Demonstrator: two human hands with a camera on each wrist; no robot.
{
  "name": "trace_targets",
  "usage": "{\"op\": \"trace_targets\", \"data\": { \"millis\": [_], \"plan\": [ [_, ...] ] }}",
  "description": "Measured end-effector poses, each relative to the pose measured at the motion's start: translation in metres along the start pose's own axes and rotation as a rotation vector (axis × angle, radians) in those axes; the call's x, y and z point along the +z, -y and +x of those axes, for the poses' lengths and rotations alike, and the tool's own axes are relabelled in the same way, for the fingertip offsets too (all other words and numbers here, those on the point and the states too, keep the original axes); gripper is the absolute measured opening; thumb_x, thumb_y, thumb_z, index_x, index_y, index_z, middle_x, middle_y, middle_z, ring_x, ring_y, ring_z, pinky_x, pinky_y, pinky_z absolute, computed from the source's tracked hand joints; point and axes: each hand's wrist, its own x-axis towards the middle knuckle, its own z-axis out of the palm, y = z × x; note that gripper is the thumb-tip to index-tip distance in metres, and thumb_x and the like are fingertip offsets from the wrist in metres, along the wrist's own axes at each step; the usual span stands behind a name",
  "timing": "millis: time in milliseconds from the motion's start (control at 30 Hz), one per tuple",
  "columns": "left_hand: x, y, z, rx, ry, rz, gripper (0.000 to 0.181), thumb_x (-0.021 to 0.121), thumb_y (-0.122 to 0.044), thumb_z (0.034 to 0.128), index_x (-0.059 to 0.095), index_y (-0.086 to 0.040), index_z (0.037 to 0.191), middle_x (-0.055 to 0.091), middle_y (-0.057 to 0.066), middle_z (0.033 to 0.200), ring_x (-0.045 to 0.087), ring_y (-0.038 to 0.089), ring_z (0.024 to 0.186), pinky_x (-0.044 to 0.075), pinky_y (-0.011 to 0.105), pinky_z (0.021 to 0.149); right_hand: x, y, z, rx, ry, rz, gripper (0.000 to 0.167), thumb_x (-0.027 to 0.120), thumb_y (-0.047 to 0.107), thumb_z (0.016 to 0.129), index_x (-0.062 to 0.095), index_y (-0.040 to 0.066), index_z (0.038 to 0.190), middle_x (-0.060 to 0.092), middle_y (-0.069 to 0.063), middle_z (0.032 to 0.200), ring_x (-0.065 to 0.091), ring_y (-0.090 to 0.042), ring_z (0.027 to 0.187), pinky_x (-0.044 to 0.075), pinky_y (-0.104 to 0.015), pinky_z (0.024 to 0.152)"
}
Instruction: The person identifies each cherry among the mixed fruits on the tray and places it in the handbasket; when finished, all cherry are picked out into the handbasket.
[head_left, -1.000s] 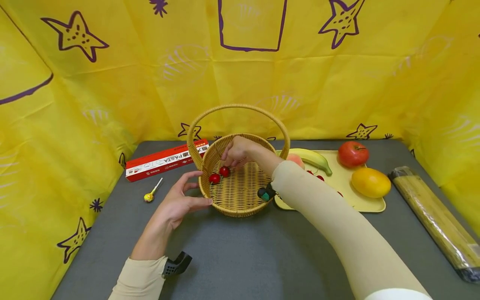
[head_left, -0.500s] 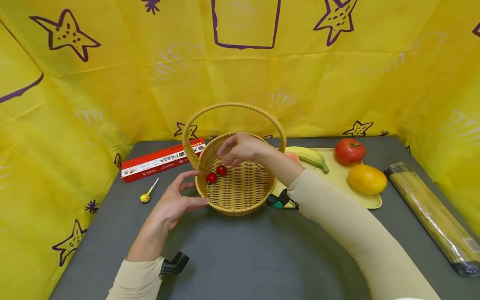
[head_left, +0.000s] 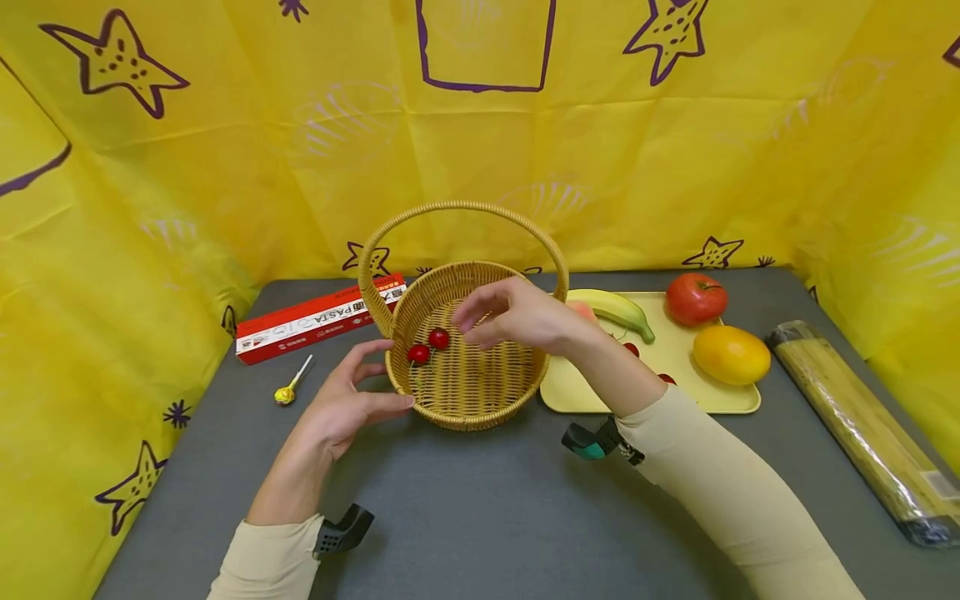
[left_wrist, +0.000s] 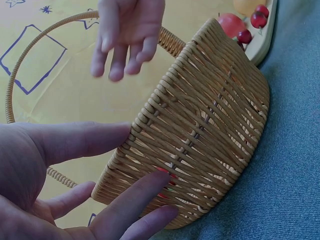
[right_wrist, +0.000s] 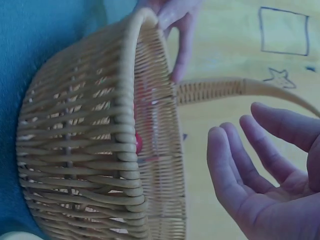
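Note:
A round wicker basket (head_left: pixel 480 414) with a tall arched handle stands mid-table. Two red cherries (head_left: pixel 428 346) lie inside it, to the left. My left hand (head_left: pixel 347 406) rests against the basket's left side; in the left wrist view its thumb (left_wrist: pixel 85 141) touches the rim, while other fingers spread along the woven outer wall. Above the basket's right half hovers my right hand (head_left: pixel 519 317), fingers loosely bent and nothing between them. Right of the basket lies a pale yellow tray (head_left: pixel 720 404) with a banana (head_left: pixel 617 311), a partly hidden peach (head_left: pixel 582 311) and more cherries (left_wrist: pixel 258 19).
A tomato (head_left: pixel 696 299) and a yellow mango (head_left: pixel 731 355) sit at the tray's right side. Farther right is a plastic-wrapped bamboo roll (head_left: pixel 855 433). A red pasta box (head_left: pixel 318 321) and a lollipop (head_left: pixel 292 383) lie left of the basket. Yellow cloth (head_left: pixel 480 142) hangs behind.
My right hand has lifted away from the cherries in the basket and drawn back to the right. The left hand stays at the basket's side. The view has shifted slightly.

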Motion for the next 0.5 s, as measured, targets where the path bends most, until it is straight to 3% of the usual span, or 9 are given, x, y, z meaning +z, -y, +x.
{"op": "trace_targets", "data": {
  "millis": [200,500],
  "plan": [
    [-0.001,0.0,0.0,0.004,-0.001,0.006,0.088,0.079,0.004,0.0874,0.031,-0.014,0.159,0.033,0.026,0.155,0.073,0.022,0.1,0.064,0.035,0.086,-0.003,-0.002,-0.025,-0.054,-0.023,-0.015,0.026,0.077,0.007,0.093,0.075,0.009,0.118,0.074,-0.008,0.117,0.072,-0.025,0.105,0.061,-0.041,0.092],
    [0.0,-0.001,0.0,-0.001,0.003,0.009,0.09,0.081,0.002,0.0872,0.03,-0.015,0.16,0.032,0.026,0.156,0.072,0.022,0.101,0.064,0.035,0.086,-0.02,-0.004,-0.063,-0.123,-0.087,-0.024,0.027,0.079,0.007,0.091,0.075,0.01,0.117,0.075,-0.009,0.117,0.071,-0.029,0.108,0.061,-0.035,0.091]
  ]
}}
